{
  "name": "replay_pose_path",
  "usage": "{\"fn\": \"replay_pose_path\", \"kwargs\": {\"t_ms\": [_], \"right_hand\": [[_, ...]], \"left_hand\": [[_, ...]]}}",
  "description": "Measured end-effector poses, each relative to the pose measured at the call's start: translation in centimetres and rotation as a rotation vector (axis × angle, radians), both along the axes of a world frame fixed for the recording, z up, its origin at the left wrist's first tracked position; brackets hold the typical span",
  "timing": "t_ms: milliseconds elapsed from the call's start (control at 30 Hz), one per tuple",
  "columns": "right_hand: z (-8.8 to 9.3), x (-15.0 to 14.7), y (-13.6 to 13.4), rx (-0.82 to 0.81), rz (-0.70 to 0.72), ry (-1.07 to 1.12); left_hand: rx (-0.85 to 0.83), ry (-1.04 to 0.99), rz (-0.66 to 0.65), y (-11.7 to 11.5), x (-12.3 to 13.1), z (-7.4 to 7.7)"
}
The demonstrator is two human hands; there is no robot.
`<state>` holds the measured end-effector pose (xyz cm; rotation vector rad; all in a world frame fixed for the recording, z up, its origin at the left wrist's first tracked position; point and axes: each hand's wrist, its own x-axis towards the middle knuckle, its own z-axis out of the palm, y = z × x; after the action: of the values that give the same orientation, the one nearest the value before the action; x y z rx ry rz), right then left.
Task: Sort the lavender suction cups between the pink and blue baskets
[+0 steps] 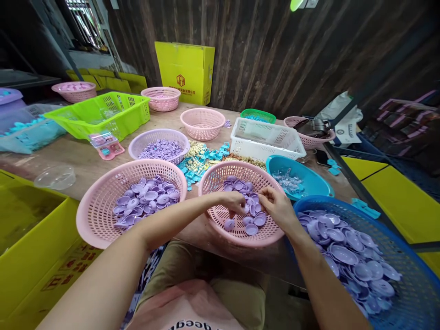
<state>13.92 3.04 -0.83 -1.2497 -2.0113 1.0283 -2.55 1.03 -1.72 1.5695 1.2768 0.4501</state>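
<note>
Both hands are inside a pink basket (240, 239) that contains small, shallow, oval purple plastic pieces (252, 229). My left hand (233, 202) is curled, its fingertips closed on a purple piece (246, 208) near the basket's middle. On the right side, my right hand (277, 208) has thumb and fingers pinched together at the edge of the purple heap. What lies between those right fingertips is too hidden to make out. More purple pieces (151, 196) fill part of the pink basket (91, 215) to the left.
A blue basket (415, 270) heaped with larger-looking purple pieces stands at right. Beyond are a teal basin (316, 185), a white basket (268, 149), a lilac basket (132, 149) and loose turquoise and yellow parts (197, 167). A yellow carton (37, 270) borders the left.
</note>
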Motion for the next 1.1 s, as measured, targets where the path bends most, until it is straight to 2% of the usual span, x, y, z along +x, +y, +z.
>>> {"fn": "replay_pose_path", "kwargs": {"t_ms": [100,200,333,433,500,600,767,900,1100], "right_hand": [[-0.4,-0.2,-1.5,-0.062,-0.017,0.110],[-0.7,-0.9,-2.8,0.051,-0.039,0.106],[-0.6,-1.8,-3.9,0.256,-0.029,0.040],[-0.4,-2.3,-4.4,0.284,-0.035,0.050],[-0.4,-2.6,-4.6,0.273,-0.059,0.078],[-0.3,-3.0,-5.0,0.292,-0.046,0.078],[-0.1,-4.0,-5.7,0.480,-0.017,-0.002],[0.2,-4.4,-6.0,0.554,0.002,-0.018],[0.5,-4.6,-6.2,0.547,0.009,-0.012]], "left_hand": [[-0.215,-0.345,-0.076,0.2,-0.5,0.9],[-0.300,-0.682,0.030,-1.2,-0.5,1.1],[-0.259,-0.876,0.179,-3.5,0.2,0.3],[-0.166,-0.924,0.306,-4.6,0.2,-0.4],[-0.104,-0.896,0.400,-5.1,0.1,-0.5],[-0.023,-0.745,0.473,-5.6,0.0,-0.6],[0.174,-0.447,0.552,-6.4,0.1,-1.0],[0.314,-0.311,0.576,-6.9,0.1,-1.0],[0.354,-0.233,0.577,-7.3,0.0,-0.6]]}}
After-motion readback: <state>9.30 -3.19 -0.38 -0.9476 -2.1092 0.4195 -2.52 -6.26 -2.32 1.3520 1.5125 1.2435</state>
